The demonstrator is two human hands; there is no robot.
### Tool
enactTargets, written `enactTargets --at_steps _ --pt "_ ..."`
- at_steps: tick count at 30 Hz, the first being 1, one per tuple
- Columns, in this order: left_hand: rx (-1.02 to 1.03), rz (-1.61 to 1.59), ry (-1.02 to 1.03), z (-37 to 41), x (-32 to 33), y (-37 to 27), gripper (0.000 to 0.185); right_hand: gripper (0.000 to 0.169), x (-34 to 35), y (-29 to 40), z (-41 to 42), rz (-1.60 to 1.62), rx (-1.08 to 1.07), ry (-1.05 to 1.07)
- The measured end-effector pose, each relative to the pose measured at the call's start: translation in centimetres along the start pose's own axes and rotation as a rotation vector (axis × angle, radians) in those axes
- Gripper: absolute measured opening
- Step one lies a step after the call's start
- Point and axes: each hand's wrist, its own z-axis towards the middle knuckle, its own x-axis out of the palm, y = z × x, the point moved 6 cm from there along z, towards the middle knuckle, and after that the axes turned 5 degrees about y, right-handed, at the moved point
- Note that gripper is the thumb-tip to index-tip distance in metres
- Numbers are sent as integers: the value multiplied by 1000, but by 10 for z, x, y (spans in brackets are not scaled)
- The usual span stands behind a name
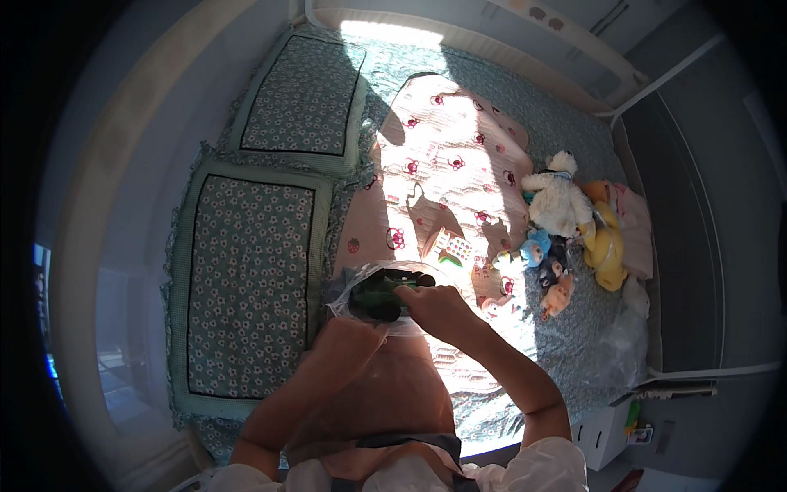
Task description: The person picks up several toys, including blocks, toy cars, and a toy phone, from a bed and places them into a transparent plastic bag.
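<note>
A dark green toy vehicle with black wheels (376, 296) is at the mouth of a clear plastic bag (344, 295), in front of my body. My right hand (430, 307) grips the toy's near right side. With closed fingers, my left hand (359, 338) holds the bag's rim just below the toy. Beyond my hands, a small toy with a dotted white panel (458, 247) lies on the pink quilted mat (369, 224). Part of the toy is hidden by the bag and my right hand.
Two green floral pillows (252, 277) lie at the left. To the right are a white plush bear (556, 197), a yellow plush toy (605, 246), several small dolls (535, 247) and another clear plastic bag (618, 344). A white frame rail (713, 371) borders the bed at right.
</note>
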Motion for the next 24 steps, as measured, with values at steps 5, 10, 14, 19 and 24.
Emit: enactTargets --at_steps 5,10,14,19,24 --pt "144 102 -108 -1 -13 2 6 15 16 4 14 -84 -63 -60" --pt "183 79 -205 -3 -22 9 7 30 23 11 17 -68 -132 -204" --pt "140 -28 -288 -10 -32 17 7 30 3 5 13 -152 -80 -388" --pt "226 25 -289 8 -33 10 10 14 49 -18 9 122 -167 -290" --pt "226 29 -232 4 -38 23 19 17 -14 -41 -28 509 21 -427"
